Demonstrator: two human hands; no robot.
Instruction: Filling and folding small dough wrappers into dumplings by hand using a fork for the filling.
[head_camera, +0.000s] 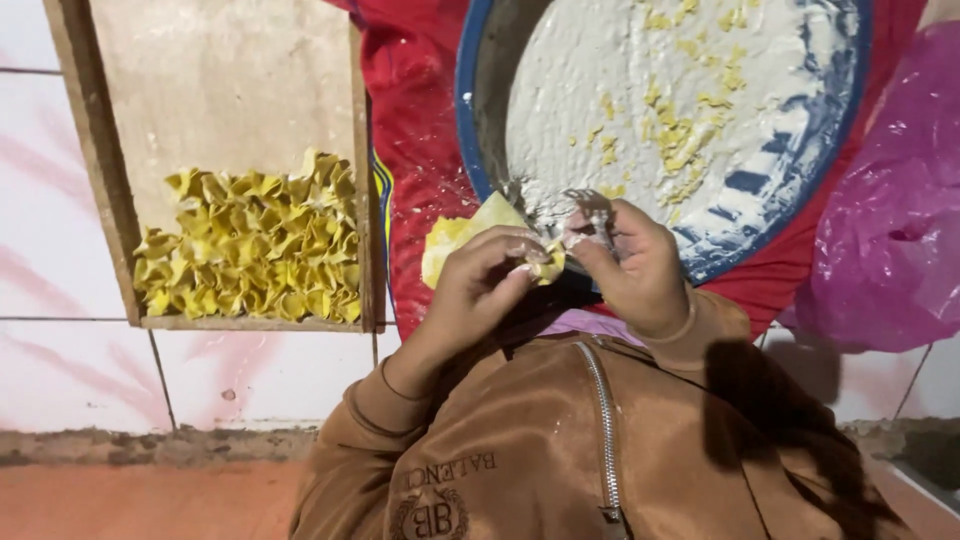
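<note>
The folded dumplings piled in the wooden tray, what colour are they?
Yellow. The folded dumplings in the wooden tray show best in the head view.

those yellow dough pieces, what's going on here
A person in a brown zip jacket pinches a small yellow dough wrapper between both hands, left hand and right hand. Many folded pieces are piled in a wooden tray. A floured round blue-rimmed tray sits just beyond the hands.

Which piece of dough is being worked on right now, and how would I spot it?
Start at the big blue-rimmed floury round pan. Just below its lower edge, the left hand and right hand pinch a small yellow folded dough piece. Unlike the heap of folded yellow pieces in the wooden tray, it is held.
</note>
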